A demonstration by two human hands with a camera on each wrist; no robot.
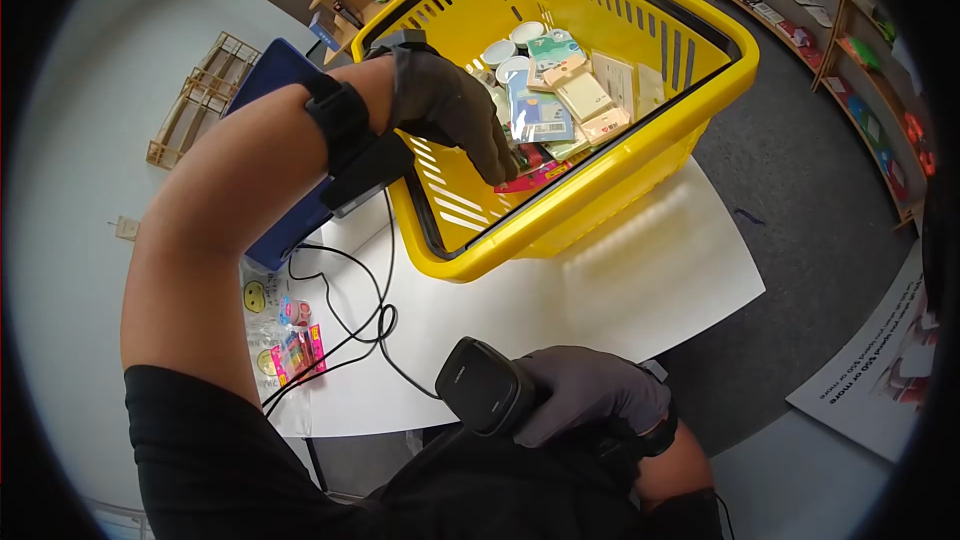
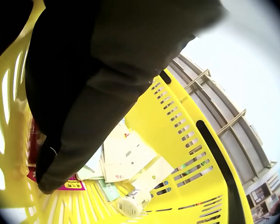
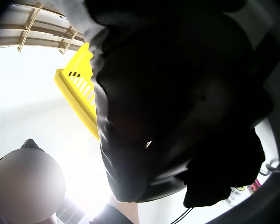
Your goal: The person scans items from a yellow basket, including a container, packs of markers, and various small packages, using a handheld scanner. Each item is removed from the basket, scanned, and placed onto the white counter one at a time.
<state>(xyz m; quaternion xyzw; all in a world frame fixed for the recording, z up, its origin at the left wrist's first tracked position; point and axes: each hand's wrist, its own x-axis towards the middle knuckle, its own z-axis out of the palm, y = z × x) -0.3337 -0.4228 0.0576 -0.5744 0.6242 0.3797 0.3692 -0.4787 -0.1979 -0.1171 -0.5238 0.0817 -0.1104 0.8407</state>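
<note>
My gloved left hand point(image 1: 455, 115) reaches down inside a yellow shopping basket point(image 1: 620, 195). Its fingertips are right at a pink-red packet point(image 1: 535, 178) with yellow print, which they partly hide in the left wrist view; I cannot tell whether they pinch it. Beside that hand, inside the basket, lie a blue-and-white packet point(image 1: 540, 110), a beige box point(image 1: 582, 95) and several white-lidded tubs point(image 1: 512, 68). Low before the body, my gloved right hand point(image 1: 595, 395) grips a black barcode scanner point(image 1: 485, 387) by its handle, mostly covered by the glove.
The basket stands on a white table point(image 1: 640, 280). Black cable point(image 1: 385, 320) loops across it, near a clear bag point(image 1: 265, 310) and a small colourful packet point(image 1: 300, 350) at left. A blue bin point(image 1: 270, 90) is behind my left forearm. Shelves point(image 1: 840, 20) line the far right.
</note>
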